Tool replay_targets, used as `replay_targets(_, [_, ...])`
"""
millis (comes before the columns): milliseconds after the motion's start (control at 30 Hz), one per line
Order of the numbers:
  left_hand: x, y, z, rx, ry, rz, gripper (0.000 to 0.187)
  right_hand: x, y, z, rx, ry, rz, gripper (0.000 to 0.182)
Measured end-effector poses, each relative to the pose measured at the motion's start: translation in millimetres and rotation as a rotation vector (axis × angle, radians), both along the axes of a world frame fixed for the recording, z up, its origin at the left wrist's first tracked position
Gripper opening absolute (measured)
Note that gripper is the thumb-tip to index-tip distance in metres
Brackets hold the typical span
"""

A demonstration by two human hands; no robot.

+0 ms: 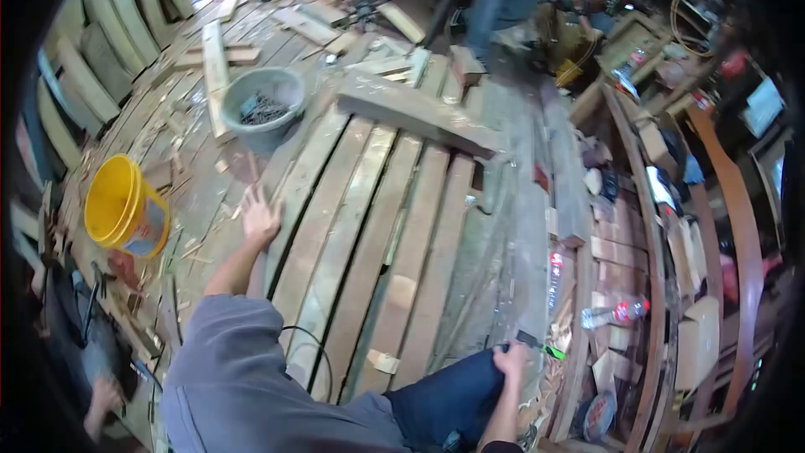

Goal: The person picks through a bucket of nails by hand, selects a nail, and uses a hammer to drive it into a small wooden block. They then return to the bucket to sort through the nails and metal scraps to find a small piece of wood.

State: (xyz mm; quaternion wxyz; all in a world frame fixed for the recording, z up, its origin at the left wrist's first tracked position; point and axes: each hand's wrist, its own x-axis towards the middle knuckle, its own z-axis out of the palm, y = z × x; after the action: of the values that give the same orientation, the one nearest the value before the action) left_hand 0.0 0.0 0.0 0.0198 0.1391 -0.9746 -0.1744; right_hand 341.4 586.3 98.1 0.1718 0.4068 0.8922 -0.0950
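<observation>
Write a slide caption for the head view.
Workshop: a person's left hand beside wooden beams, right hand by a green object, yellow bucket and grey tub nearby.

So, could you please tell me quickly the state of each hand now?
Left hand: open, fingers spread, nothing clearly held.
Right hand: closed, apparently on a black-and-green tool; the exact grip cannot be told.
</observation>
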Motion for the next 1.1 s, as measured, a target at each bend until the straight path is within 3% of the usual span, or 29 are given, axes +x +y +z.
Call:
replay_targets(67, [39.7,33.1,9.9,0.003,0.003,0.001,0.078,5.7,62.3,17.3,0.013,0.044,0.095,0.05])
replay_targets(100, [-17.2,-36.8,11.0,-0.065,0.052,0.006,0.078,-67.9,-2.3,-33.2,-0.066,0.141,0.105,0.046])
replay_targets(200, [-17.3,-22.8,-13.2,-0.069,0.064,0.006,0.079,-160.7,-12.9,8.4,-0.063,0.288,0.41,0.039])
replay_targets(333, [-20.6,-23.5,-0.9,-0.038,-0.018,0.014,0.082,-326.2,-119.9,30.5,-0.233,0.36,0.715,0.034])
replay_targets(433, [-19.9,-23.3,-13.6,-0.074,-0.017,0.017,0.085,-430.0,-221.3,22.3,-0.601,0.301,0.771,0.033])
replay_targets(500, [-21.6,-22.9,-12.7,-0.088,-0.024,0.011,0.086,-478.1,-296.4,22.1,-0.94,0.168,0.6,0.031])
replay_targets(600, [-23.0,-24.8,-7.3,-0.057,-0.048,-0.004,0.087,-523.5,-390.4,-0.3,-1.309,0.123,0.452,0.044])
replay_targets(700, [-24.5,-24.0,-1.7,-0.106,-0.088,0.001,0.088,-547.9,-459.2,-15.3,-1.563,0.116,0.308,0.054])
replay_targets(867, [-26.3,-26.2,0.7,-0.035,-0.1,-0.009,0.089,-576.9,-531.5,-50.3,-1.735,0.217,-0.125,0.071])
replay_targets(1000, [-25.4,-29.1,0.0,-0.037,-0.117,-0.028,0.092,-601.7,-562.7,-72.6,-1.876,0.331,-0.284,0.04])
replay_targets(1033, [-24.0,-28.7,-0.6,-0.025,-0.127,-0.029,0.092,-607.2,-565.7,-70.9,-1.832,0.286,-0.384,0.038])
replay_targets(1100, [-24.6,-30.1,2.0,-0.009,-0.129,-0.032,0.092,-608.7,-569.1,-62.5,-1.694,0.32,-0.297,0.041])
